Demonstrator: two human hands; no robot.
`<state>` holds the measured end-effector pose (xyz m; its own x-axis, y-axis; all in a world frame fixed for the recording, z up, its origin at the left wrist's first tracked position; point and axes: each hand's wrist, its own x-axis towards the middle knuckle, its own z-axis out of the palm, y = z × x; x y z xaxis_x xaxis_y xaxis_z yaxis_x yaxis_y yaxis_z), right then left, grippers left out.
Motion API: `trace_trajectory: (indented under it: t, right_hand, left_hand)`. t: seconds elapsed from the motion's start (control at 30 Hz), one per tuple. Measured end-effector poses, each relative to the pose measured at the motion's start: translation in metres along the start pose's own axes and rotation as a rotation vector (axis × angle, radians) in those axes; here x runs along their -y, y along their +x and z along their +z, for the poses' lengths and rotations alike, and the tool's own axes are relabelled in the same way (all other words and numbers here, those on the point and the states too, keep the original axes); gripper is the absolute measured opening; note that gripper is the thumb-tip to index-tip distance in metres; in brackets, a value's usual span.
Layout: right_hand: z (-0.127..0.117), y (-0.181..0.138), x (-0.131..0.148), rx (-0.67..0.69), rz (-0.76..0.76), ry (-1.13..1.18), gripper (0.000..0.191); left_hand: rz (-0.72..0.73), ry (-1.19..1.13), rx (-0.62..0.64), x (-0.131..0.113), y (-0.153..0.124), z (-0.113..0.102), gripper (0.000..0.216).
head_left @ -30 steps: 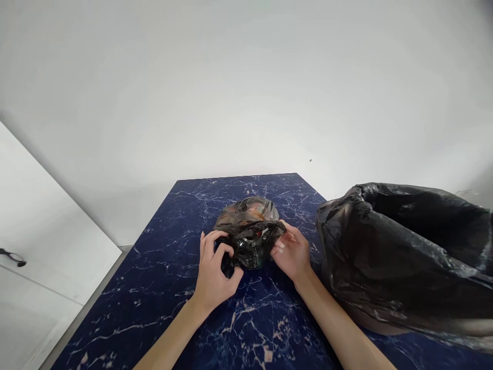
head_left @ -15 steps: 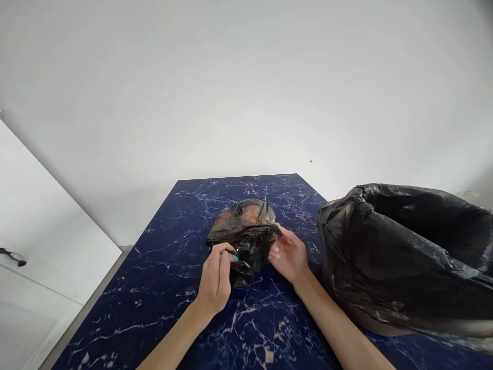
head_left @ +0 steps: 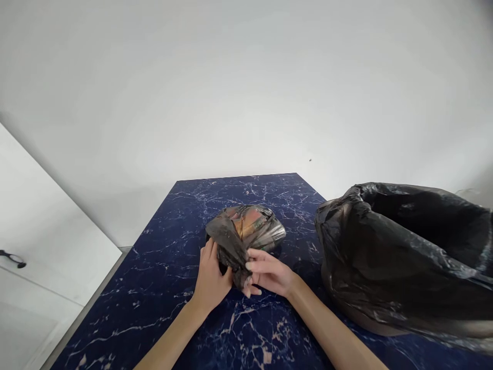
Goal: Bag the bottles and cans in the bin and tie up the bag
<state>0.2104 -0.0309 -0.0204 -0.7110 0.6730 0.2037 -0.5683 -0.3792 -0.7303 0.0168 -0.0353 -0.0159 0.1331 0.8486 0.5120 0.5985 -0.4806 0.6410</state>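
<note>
A small black plastic bag (head_left: 250,226) lies on the blue marbled table, with reddish and orange contents showing through its thin film. I cannot make out what is inside. At the bag's near left side, my left hand (head_left: 213,272) grips the gathered film, its fingertips partly hidden by the plastic. My right hand (head_left: 271,272) pinches the bunched neck of the bag between thumb and fingers, just right of my left hand. The loose end of the film hangs toward me between both hands.
To the right stands a bin lined with a large black bag (head_left: 370,257), its mouth gaping. The marbled table (head_left: 162,257) meets a white wall (head_left: 246,92) at the back. A white cabinet (head_left: 46,231) with a dark handle (head_left: 13,258) is at the left.
My right hand has moved left and nearer, from the bag's right edge to its gathered neck. The film is now drawn together, and more of the coloured contents shows through.
</note>
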Motion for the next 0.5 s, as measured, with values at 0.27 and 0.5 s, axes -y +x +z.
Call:
trace_trajectory:
  t: [0.27, 0.5]
  right_hand:
    - [0.0041, 0.0038, -0.0056, 0.169, 0.172, -0.118, 0.033]
    - [0.0038, 0.0009, -0.0049, 0.191, 0.178, -0.121, 0.037]
  left_hand:
    - [-0.042, -0.144, 0.014, -0.0013, -0.0005, -0.0037, 0.047]
    - [-0.034, -0.294, 0.085, -0.0001, 0.0043, -0.0059, 0.057]
